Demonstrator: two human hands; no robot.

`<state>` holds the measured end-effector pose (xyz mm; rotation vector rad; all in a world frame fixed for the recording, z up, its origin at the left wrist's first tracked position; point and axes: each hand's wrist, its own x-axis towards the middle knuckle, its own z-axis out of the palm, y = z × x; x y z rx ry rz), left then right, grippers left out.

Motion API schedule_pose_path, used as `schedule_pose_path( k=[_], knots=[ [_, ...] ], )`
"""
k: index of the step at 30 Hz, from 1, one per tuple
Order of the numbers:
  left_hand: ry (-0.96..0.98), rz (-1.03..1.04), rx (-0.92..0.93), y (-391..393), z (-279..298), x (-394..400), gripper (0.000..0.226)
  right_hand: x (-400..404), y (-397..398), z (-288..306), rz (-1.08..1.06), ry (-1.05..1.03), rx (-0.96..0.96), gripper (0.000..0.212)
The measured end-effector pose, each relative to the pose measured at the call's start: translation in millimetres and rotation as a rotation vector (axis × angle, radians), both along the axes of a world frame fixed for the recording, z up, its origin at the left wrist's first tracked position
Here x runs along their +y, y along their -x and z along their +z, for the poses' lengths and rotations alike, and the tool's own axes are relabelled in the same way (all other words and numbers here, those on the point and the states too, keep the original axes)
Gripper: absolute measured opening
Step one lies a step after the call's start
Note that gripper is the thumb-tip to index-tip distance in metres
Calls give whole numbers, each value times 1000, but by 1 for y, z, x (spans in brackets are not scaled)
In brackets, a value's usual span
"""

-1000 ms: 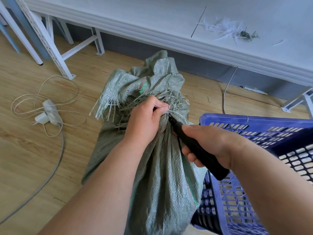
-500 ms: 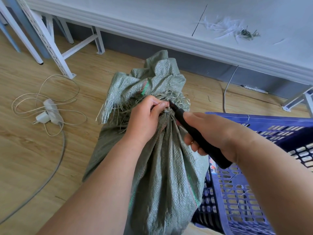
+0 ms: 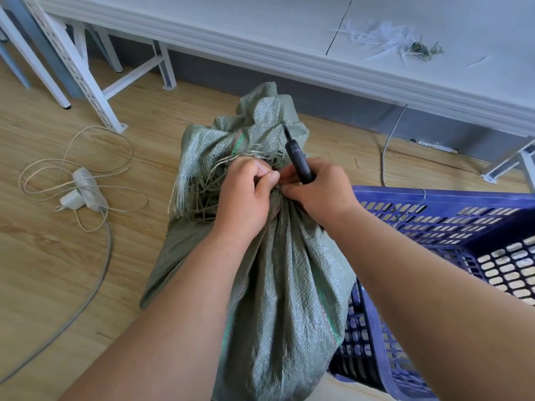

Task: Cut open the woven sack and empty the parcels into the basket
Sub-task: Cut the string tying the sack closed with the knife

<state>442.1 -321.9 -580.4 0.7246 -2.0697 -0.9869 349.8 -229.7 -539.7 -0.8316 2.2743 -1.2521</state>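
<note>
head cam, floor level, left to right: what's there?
White power strip with coiled cable → green woven sack, its neck held by the left hand and the right hand, which also grips a black cutter → blue basket.

A single head-worn view looks forward and steeply down, close over the woven sack (image 3: 278,285); the floor spreads left of the sack; a second view is lacking.

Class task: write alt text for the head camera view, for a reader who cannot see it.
Both hands, left and right, pinch the tied neck of a green woven sack standing on a wooden floor; the right also holds a black cutter, tip pointing away. A blue basket stands to the right.
</note>
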Motion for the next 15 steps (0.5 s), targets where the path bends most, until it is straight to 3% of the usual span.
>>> schedule_pose_path(
  k=[7, 15],
  knots=[
    [-60, -20, 28, 0, -1, 1, 15, 2, 1, -3, -25, 10, -128, 27],
    [-38, 0, 21, 3, -1, 4, 19, 5, -1, -6, -2, -2, -90, 19]
  ],
)
